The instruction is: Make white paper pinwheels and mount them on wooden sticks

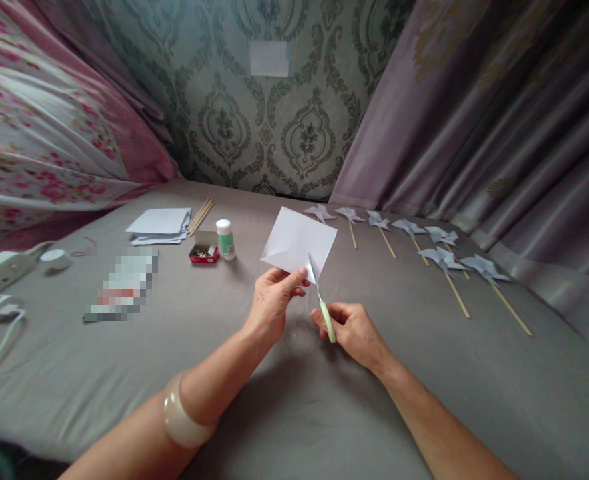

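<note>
A square of white paper (pixel 299 237) is held up by its near corner, pinched between the thumb and fingers of my left hand (pixel 277 297). My right hand (pixel 351 330) grips the pale green handle of a pair of scissors (pixel 327 320). Their blades lie at the paper's lower right part, close to my left thumb. Whether the blades are parted is too small to tell. Several finished paper pinwheels (pixel 444 260) on wooden sticks lie in rows to the right.
Left of the paper are a white and green bottle (pixel 226 241), a small red box of metal bits (pixel 204 252), wooden sticks (pixel 201 217) and a stack of white paper (pixel 159 223). A blurred flat object (pixel 124 283) and a power strip (pixel 4 270) lie farther left. Curtains (pixel 474 120) hang at right.
</note>
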{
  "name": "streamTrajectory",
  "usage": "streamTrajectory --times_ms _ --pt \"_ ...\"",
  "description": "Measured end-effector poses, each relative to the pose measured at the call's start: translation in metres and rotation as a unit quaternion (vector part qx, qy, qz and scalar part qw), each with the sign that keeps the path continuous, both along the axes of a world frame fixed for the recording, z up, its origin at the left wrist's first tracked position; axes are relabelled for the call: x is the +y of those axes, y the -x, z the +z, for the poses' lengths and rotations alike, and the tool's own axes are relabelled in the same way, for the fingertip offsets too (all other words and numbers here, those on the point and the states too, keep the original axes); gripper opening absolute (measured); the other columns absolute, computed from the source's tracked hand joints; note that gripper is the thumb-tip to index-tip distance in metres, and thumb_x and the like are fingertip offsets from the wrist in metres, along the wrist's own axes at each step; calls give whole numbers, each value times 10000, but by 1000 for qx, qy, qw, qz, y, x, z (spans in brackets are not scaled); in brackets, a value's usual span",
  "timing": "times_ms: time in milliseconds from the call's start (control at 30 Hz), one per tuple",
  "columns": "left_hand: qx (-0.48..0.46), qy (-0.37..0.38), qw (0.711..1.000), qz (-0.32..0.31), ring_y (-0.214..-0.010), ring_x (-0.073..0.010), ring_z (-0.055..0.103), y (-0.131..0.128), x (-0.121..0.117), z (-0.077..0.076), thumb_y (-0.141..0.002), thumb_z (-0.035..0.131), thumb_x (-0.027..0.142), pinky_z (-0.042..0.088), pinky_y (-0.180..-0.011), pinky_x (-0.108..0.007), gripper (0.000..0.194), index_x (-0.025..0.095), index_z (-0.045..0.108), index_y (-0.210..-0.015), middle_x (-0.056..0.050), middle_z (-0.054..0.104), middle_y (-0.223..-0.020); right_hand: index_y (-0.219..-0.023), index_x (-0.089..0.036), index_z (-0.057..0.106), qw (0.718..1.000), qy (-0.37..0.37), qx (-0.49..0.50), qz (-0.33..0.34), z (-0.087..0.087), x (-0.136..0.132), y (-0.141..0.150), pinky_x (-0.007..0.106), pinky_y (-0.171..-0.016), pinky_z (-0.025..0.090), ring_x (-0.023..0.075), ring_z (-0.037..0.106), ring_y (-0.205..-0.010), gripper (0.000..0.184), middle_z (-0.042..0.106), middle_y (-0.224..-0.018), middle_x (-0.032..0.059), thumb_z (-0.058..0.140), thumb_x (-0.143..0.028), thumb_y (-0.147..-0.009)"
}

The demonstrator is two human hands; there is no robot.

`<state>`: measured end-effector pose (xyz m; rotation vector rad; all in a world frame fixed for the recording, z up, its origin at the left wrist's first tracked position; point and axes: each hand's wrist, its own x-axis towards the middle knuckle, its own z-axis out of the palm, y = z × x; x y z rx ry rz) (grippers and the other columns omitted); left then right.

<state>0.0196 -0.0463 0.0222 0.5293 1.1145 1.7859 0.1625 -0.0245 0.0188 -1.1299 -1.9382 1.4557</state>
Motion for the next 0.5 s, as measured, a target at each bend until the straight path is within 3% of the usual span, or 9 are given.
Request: streamTrajectory --times_ms 500 --pt "-13 -11 1000 -5 -594 -97 577 1 1 0 -584 789 233 405 -526 -208 214 109 658 -699 -24 646 -655 -533 -175 515 1000 -9 -3 -1 0 -1 0 232 -476 324 97 409 -499 450 496 -507 -16 645 -572 -699"
